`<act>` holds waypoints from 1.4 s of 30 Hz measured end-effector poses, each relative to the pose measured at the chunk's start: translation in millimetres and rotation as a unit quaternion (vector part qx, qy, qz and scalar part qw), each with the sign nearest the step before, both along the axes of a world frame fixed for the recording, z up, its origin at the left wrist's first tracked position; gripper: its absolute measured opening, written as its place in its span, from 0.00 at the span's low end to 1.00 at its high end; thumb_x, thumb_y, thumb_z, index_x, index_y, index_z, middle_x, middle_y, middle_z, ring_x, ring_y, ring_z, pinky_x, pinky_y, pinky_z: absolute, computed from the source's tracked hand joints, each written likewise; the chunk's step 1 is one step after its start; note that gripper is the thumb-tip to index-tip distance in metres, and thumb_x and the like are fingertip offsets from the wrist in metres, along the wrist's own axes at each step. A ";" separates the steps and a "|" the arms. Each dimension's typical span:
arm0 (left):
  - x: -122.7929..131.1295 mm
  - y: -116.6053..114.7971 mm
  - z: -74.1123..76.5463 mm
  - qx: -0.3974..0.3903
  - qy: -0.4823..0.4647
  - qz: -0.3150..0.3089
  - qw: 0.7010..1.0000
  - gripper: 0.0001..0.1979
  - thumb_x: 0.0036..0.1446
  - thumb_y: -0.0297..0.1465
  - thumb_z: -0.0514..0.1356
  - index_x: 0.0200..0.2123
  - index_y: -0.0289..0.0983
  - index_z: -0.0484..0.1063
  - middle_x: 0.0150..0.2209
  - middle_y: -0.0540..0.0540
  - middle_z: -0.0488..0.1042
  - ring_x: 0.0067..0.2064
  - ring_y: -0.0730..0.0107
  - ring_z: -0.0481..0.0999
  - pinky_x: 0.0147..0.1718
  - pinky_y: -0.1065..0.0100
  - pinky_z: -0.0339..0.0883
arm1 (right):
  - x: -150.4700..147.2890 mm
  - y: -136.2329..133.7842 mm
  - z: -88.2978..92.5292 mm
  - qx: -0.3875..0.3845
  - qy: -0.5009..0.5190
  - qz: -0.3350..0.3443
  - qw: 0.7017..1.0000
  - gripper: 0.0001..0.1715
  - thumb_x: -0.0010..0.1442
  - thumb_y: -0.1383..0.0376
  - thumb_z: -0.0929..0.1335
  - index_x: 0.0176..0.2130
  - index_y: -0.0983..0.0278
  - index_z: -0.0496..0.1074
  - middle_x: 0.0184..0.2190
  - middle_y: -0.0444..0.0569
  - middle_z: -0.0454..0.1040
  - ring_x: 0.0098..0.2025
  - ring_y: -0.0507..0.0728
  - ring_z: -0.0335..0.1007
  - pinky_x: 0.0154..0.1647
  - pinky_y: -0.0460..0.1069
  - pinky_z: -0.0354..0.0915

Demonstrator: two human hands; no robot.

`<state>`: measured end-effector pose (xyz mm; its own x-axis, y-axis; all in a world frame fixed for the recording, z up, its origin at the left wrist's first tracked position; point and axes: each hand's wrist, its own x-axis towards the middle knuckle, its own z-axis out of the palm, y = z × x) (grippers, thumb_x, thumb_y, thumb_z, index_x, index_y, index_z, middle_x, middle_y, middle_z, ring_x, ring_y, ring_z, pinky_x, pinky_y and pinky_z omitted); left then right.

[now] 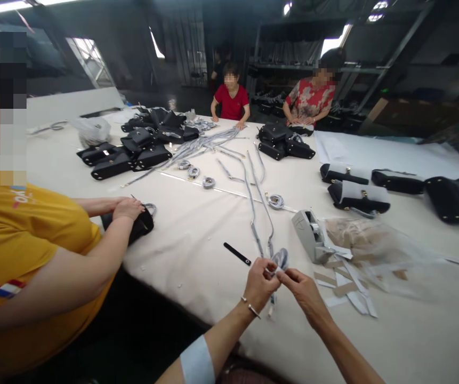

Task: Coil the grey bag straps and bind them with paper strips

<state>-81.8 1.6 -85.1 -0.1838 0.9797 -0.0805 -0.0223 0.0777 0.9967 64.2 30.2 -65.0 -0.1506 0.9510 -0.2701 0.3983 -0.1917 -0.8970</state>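
Near the front of the table, my left hand (261, 278) is closed on a grey bag strap (280, 258) wound into a coil. My right hand (302, 292) pinches a small white strip (279, 270) against the coil; whether it goes all the way round is hidden by the fingers. Below the hands hangs a strap end with a gold-coloured metal fitting (270, 309). Two long lengths of grey strap (252, 213) run from the coil toward the far side. To the left lies a flat black strip (237, 254) with a metal stud.
A grey tape dispenser (308, 237) and scattered paper strips (351, 288) lie right, beside a clear plastic bag (397, 261). Coiled straps (208, 183) and black handbags (133, 154) cover parts of the table. A co-worker in yellow (53, 240) handles a black bag; others sit opposite.
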 end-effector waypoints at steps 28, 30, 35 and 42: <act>-124.4 122.7 14.8 0.006 0.554 -0.060 0.830 0.12 0.64 0.32 0.51 0.42 0.40 0.74 0.43 0.43 0.78 0.48 0.61 0.75 0.48 0.62 0.66 | 54.0 -56.7 -107.6 -0.028 -0.128 -0.124 0.984 0.31 0.51 0.46 0.63 0.44 0.63 0.77 0.48 0.56 0.79 0.53 0.66 0.73 0.60 0.59 0.65; -78.0 120.7 -13.0 -0.020 0.538 -0.136 0.832 0.08 0.61 0.36 0.56 0.36 0.42 0.75 0.39 0.47 0.79 0.43 0.64 0.78 0.41 0.66 0.68 | 49.4 -64.6 -114.1 -0.040 -0.124 -0.100 0.986 0.29 0.51 0.47 0.63 0.42 0.62 0.77 0.46 0.54 0.80 0.52 0.65 0.74 0.58 0.57 0.66; -7.7 131.2 -60.0 -0.117 0.509 -0.174 0.835 0.24 0.57 0.42 0.60 0.53 0.36 0.64 0.51 0.36 0.75 0.50 0.52 0.78 0.44 0.58 0.70 | 30.3 -84.4 -129.6 -0.024 -0.142 -0.028 0.989 0.21 0.54 0.52 0.63 0.38 0.61 0.78 0.40 0.51 0.81 0.45 0.61 0.76 0.52 0.53 0.68; -6.7 160.8 -42.5 -0.156 0.433 -0.192 0.867 0.16 0.54 0.25 0.57 0.47 0.32 0.66 0.52 0.30 0.72 0.52 0.50 0.76 0.46 0.56 0.69 | 37.2 -75.4 -137.7 -0.098 -0.062 -0.067 0.991 0.28 0.49 0.45 0.66 0.39 0.61 0.78 0.40 0.52 0.82 0.43 0.63 0.77 0.49 0.54 0.70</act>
